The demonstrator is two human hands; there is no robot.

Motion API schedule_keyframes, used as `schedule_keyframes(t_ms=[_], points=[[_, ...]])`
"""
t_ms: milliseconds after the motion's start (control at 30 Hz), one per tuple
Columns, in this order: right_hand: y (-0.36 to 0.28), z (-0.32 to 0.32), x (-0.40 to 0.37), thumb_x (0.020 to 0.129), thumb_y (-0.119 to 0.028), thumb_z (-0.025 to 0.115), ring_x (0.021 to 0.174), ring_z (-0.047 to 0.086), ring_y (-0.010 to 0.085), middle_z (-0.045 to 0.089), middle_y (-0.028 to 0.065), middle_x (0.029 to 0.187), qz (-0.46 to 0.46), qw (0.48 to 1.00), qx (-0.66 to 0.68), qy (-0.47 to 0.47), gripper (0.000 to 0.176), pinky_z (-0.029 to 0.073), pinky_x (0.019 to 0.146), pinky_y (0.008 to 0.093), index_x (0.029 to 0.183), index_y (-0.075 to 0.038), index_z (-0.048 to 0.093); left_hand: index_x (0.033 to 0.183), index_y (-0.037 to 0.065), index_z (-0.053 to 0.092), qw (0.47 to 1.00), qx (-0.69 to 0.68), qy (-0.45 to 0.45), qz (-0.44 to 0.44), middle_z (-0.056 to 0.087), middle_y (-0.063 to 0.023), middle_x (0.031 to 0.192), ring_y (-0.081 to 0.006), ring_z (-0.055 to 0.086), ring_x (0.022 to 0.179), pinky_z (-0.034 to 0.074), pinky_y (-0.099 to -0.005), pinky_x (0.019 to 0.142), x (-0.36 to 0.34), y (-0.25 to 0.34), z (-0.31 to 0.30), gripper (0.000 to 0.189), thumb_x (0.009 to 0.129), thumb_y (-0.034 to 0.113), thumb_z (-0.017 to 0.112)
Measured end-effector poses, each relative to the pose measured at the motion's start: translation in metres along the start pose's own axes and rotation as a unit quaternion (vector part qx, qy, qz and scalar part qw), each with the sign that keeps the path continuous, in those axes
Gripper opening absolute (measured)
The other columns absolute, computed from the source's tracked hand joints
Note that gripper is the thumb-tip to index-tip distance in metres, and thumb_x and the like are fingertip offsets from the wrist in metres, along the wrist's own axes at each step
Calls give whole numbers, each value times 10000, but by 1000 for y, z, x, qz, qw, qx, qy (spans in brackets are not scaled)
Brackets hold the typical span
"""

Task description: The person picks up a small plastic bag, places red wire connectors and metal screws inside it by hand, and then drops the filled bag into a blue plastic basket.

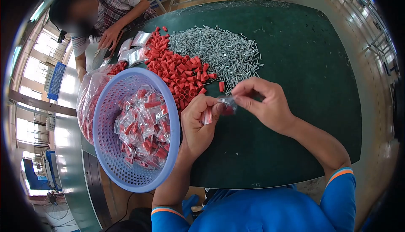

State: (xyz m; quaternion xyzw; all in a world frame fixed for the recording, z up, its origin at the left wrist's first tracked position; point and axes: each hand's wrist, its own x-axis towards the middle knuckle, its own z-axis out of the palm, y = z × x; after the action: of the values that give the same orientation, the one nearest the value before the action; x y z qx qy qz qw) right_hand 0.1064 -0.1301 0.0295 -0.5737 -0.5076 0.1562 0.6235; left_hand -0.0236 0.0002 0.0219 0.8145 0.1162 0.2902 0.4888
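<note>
My left hand [197,126] is closed around a few flat plastic bags with red stripes [207,116]. Between its thumb and finger it also grips a small clear plastic bag [228,105], which has something red in it, blurred. My right hand [270,107] pinches the other side of this small bag, thumb against fingers. Just beyond my hands lies a heap of red tapered plastic sleeves [185,78], with one red sleeve [221,86] standing apart. Behind is a large pile of silver screws [219,50].
A lilac perforated basket [98,122] full of bagged red pieces stands left of my left hand. Beside it sits a big clear bag [86,105] of red sleeves. Several packs of small bags [137,55] lie near a person [120,4] seated across the green table [303,63].
</note>
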Motion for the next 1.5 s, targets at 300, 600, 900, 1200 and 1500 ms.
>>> schedule_keyframes(t_ms=[300, 600, 900, 1200, 1500], points=[[5, 2, -1, 769, 36, 646, 678, 569, 48, 616, 15, 746, 90, 995, 29, 31, 263, 460, 638, 205, 996, -24, 529, 861, -3, 600, 998, 22, -52, 2, 500, 15, 751, -54, 434, 679, 329, -194, 606, -3, -6, 1, 91, 877, 87, 596], [13, -8, 5, 823, -30, 633, 776, 577, 77, 601, 39, 849, 241, 934, 263, 36, 266, 467, 704, 210, 1064, -4, 523, 968, -12, 619, 959, -223, -13, -172, 518, 47, 726, -23, 433, 671, 336, -185, 591, -1, 4, 2, 149, 883, 109, 595], [13, -7, 3, 859, -76, 600, 822, 586, 93, 574, 16, 894, 264, 917, 296, 30, 218, 471, 692, 226, 1063, -42, 529, 986, -25, 591, 963, -216, -73, -142, 606, 14, 860, -12, 509, 767, 407, -157, 670, -5, -7, 13, 176, 823, 9, 646], [12, -4, 3, 866, -78, 589, 803, 600, 96, 580, 20, 895, 252, 921, 292, 58, 192, 478, 649, 223, 1047, -40, 538, 1036, -25, 591, 932, -290, -88, -201, 611, 18, 896, -20, 514, 824, 415, -182, 739, -3, 0, 7, 192, 866, 61, 610], [13, -10, 2, 852, -91, 608, 772, 578, 63, 579, 14, 881, 245, 935, 253, 47, 204, 466, 628, 204, 1039, -36, 546, 1085, -15, 585, 908, -323, -130, -233, 581, 51, 789, 16, 427, 623, 322, -154, 538, -4, -18, -2, 251, 870, 114, 593]])
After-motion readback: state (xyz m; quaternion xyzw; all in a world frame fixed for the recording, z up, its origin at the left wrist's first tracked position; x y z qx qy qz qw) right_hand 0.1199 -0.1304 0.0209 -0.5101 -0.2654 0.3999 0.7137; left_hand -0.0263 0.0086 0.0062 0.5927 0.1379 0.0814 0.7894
